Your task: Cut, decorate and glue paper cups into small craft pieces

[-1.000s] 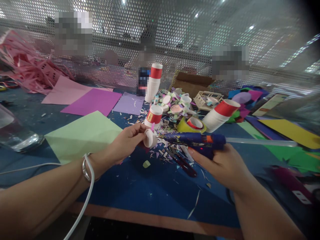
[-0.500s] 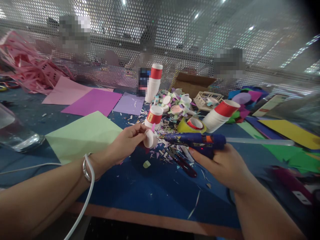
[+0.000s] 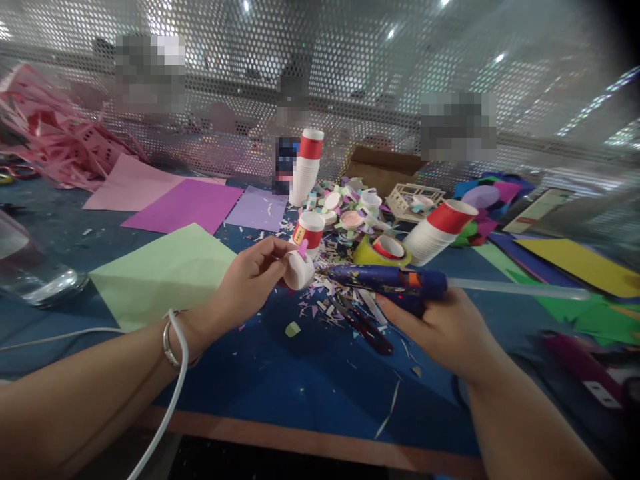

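The left hand pinches a white cylinder just beside the glue gun gripped in the right hand; below, blue counter (thinly scattered with scraps) runs to its brown near edge.

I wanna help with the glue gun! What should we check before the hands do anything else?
1. Left hand pinching the small white round piece with its pink tab: ok.
2. Right hand gripping the dark-blue plastic glue gun: ok.
3. Long translucent glue stick in the gun: ok, it pokes out the back.
4. Left fingers away from the gun's tip: ok, the white piece sits between.
5. Gun hot: cannot tell, though a small red light shows.
6. Table tidy under the gun: not ok, dark-red-handled scissors and colourful paper scraps lie there.
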A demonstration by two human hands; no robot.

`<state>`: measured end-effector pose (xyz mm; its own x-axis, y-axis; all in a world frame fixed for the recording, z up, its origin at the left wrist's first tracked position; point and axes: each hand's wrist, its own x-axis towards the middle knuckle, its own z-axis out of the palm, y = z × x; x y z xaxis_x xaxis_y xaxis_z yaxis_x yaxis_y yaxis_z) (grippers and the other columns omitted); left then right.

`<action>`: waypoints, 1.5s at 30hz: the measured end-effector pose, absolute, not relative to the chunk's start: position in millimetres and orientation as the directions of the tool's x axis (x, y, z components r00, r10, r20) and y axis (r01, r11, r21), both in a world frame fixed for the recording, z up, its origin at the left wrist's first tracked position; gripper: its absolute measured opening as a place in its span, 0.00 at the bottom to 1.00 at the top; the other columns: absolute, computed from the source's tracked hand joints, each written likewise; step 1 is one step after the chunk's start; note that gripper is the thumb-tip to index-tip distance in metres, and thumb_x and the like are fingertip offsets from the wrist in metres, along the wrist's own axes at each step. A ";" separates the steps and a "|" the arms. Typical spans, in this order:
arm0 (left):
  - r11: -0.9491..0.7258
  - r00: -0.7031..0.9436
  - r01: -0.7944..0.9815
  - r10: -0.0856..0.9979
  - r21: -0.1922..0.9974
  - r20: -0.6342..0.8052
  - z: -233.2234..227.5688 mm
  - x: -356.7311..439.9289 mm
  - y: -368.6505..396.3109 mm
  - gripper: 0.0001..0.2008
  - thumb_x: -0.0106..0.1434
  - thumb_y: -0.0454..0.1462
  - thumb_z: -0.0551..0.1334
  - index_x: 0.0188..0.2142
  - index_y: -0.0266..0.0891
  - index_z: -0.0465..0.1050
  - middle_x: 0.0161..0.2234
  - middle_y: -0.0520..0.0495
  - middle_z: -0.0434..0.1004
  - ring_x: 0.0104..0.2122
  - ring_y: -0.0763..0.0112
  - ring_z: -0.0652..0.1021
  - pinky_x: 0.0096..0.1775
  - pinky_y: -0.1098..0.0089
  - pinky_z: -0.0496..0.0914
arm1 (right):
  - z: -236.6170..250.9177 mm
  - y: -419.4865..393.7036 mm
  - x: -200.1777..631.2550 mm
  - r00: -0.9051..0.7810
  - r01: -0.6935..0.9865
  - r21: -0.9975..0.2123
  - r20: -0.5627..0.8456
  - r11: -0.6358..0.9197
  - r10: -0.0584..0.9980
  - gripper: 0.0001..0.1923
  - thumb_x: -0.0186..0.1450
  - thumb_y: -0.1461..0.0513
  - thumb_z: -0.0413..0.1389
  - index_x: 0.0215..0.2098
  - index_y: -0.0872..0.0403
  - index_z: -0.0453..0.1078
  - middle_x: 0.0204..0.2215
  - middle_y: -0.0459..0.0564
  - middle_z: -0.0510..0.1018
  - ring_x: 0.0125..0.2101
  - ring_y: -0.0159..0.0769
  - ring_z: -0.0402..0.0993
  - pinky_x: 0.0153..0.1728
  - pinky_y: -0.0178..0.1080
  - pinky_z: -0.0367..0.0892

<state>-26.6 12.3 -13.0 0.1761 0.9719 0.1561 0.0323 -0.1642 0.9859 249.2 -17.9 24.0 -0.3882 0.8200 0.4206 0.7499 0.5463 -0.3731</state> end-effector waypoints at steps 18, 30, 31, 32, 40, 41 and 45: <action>0.303 0.241 -0.273 0.940 0.913 -0.240 -14.3 -22.0 15.7 0.02 0.60 0.32 0.63 0.33 0.38 0.70 0.32 0.49 0.75 0.32 0.72 0.76 0.34 0.73 0.71 | 22.6 -19.7 243.9 -0.381 0.732 -0.396 0.436 0.554 0.815 0.11 0.66 0.56 0.57 0.36 0.54 0.79 0.31 0.50 0.85 0.31 0.45 0.82 0.35 0.44 0.77; 0.291 0.258 -0.260 0.940 0.921 -0.224 -14.7 -20.7 15.0 0.03 0.59 0.32 0.63 0.33 0.38 0.69 0.33 0.48 0.76 0.33 0.72 0.76 0.33 0.73 0.71 | 17.7 -17.6 246.5 -0.398 0.757 -0.332 0.449 0.563 0.800 0.12 0.66 0.57 0.57 0.32 0.57 0.78 0.28 0.53 0.84 0.27 0.45 0.82 0.26 0.41 0.73; 0.290 0.257 -0.259 0.940 0.921 -0.224 -15.0 -20.9 14.9 0.03 0.59 0.32 0.63 0.33 0.38 0.69 0.33 0.48 0.76 0.33 0.72 0.76 0.33 0.73 0.71 | 17.6 -17.8 246.9 -0.400 0.759 -0.329 0.447 0.562 0.800 0.12 0.66 0.57 0.57 0.32 0.57 0.78 0.27 0.53 0.84 0.26 0.45 0.82 0.26 0.41 0.72; 0.289 0.255 -0.258 0.941 0.922 -0.223 -15.3 -21.1 14.7 0.03 0.60 0.32 0.63 0.33 0.38 0.69 0.33 0.48 0.76 0.33 0.73 0.76 0.33 0.73 0.71 | 17.6 -18.0 247.3 -0.399 0.761 -0.327 0.445 0.560 0.802 0.12 0.66 0.57 0.57 0.31 0.57 0.78 0.27 0.53 0.84 0.26 0.45 0.82 0.26 0.41 0.72; 0.285 0.211 -0.248 0.949 0.926 -0.236 -14.6 -19.2 14.4 0.03 0.61 0.31 0.62 0.34 0.39 0.70 0.33 0.50 0.76 0.30 0.73 0.76 0.32 0.73 0.70 | 20.9 -18.5 246.1 -0.414 0.741 -0.353 0.430 0.571 0.803 0.15 0.66 0.58 0.55 0.25 0.55 0.75 0.21 0.50 0.81 0.23 0.41 0.80 0.24 0.38 0.71; 0.287 0.204 -0.248 0.949 0.925 -0.239 -14.1 -18.9 14.5 0.03 0.61 0.32 0.62 0.34 0.39 0.70 0.32 0.50 0.76 0.29 0.74 0.75 0.32 0.73 0.69 | 21.3 -18.4 245.8 -0.414 0.738 -0.356 0.433 0.574 0.801 0.15 0.66 0.58 0.55 0.25 0.55 0.75 0.21 0.49 0.81 0.23 0.40 0.80 0.24 0.38 0.70; 0.297 0.194 -0.233 0.947 0.926 -0.255 -11.7 -18.3 14.4 0.02 0.61 0.32 0.62 0.32 0.39 0.70 0.32 0.49 0.77 0.28 0.74 0.75 0.31 0.72 0.68 | 21.0 -18.2 246.3 -0.417 0.747 -0.347 0.419 0.566 0.807 0.17 0.67 0.57 0.54 0.23 0.55 0.74 0.20 0.49 0.80 0.21 0.39 0.78 0.23 0.38 0.69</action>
